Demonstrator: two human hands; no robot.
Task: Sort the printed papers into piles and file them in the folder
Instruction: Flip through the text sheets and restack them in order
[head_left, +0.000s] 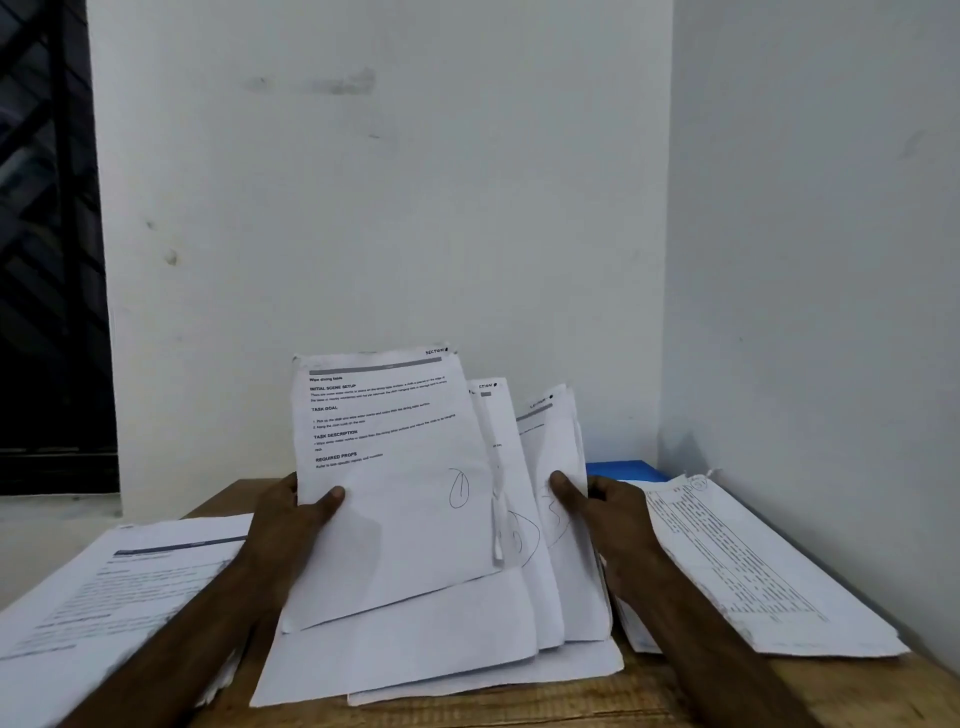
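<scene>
Sorting looks midway: the left hand (291, 514) and right hand (597, 506) each pinch part of a fanned sheaf of white printed papers (415, 499) above the wooden tabletop (597, 699). Two piles (753, 566) lie beside; the blue folder (626, 468) awaits filing.

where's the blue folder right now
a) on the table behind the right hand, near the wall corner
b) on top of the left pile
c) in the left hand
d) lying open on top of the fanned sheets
a: the folder lies on the far side of the table, just behind the right hand, which holds papers together with the left hand.
</scene>
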